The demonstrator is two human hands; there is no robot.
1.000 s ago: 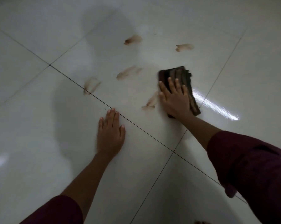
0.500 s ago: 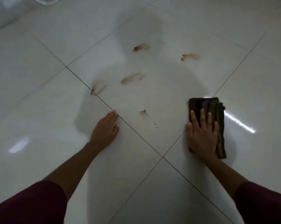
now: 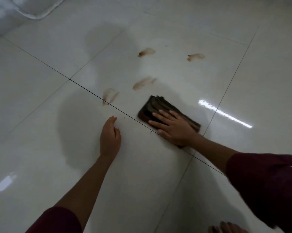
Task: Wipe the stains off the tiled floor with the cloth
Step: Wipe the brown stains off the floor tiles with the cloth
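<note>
A dark folded cloth [image 3: 158, 106] lies flat on the glossy white tiled floor [image 3: 41, 115]. My right hand [image 3: 173, 128] presses down on it with fingers spread, pointing left. My left hand [image 3: 110, 137] rests on the floor just left of the cloth, fingers loosely curved, holding nothing. Several brown smear stains remain beyond the cloth: one across the grout line [image 3: 110, 96], one in the middle [image 3: 143, 83], two farther back [image 3: 146, 52] [image 3: 195, 57]. Tiny dark specks [image 3: 124, 117] dot the floor between my hands.
Dark grout lines [image 3: 84, 88] cross under my hands. A pale translucent object [image 3: 32, 9] lies at the top left. Bright light reflections [image 3: 226, 113] streak the tile to the right. Toes [image 3: 226, 228] show at the bottom edge.
My right hand slid the cloth left and forward, over the spot where the small near stain was; that stain no longer shows. My left hand stayed planted.
</note>
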